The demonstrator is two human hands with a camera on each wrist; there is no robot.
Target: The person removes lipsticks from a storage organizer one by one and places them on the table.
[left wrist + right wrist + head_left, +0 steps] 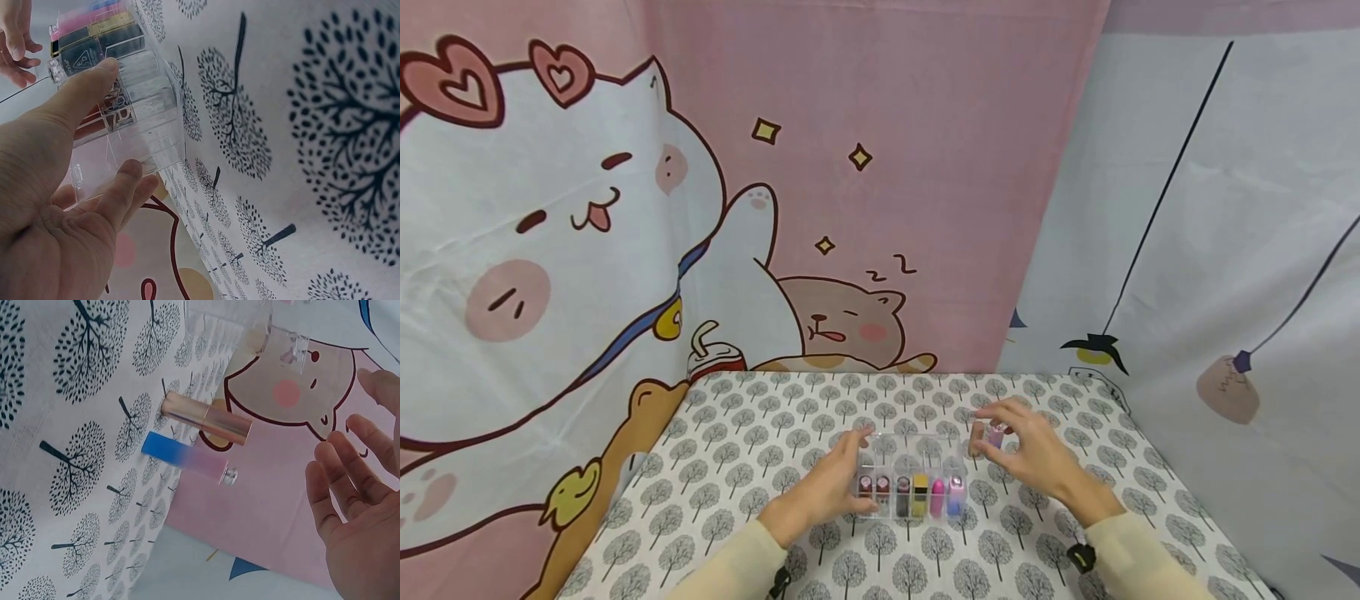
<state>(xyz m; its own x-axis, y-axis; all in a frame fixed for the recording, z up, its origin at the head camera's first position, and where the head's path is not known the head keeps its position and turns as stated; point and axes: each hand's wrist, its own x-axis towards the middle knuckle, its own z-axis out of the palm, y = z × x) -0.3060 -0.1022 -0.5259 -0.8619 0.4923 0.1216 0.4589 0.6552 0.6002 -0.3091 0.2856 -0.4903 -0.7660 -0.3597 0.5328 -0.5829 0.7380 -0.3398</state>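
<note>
- Sleeves (1138,557), pale cream, enter from the bottom corners, one on each forearm.
- Clear plastic organizer (910,454), divided into small compartments, sits on the tabletop (985,554) in front of the person. Lipstick-like tubes fill its near row, left to right: two dark red ones (883,487), a black one (903,497), a gold one with a black band (920,498), a bright pink one (937,498) and a pink-and-blue one (956,497).
- Left hand (822,485) clamped on the organizer's left end, thumb on the near side and fingers on the far side, forearm slanting inward.
- Right hand (1033,454) raised beyond the organizer's right end, palm turned inward, fingers gently curved and apart, holding nothing.
- Two more tubes stand upright side by side just off those fingers, untouched: a shiny rose-gold tube (206,417) and a slim tube fading from blue to pink (186,456), topped by a small silvery knob.
- Tabletop cloth, white with grey trees, runs back to a pink-and-white cartoon backdrop (970,125) with a large white cat (587,225) and a sleeping brown animal (846,312).
</note>
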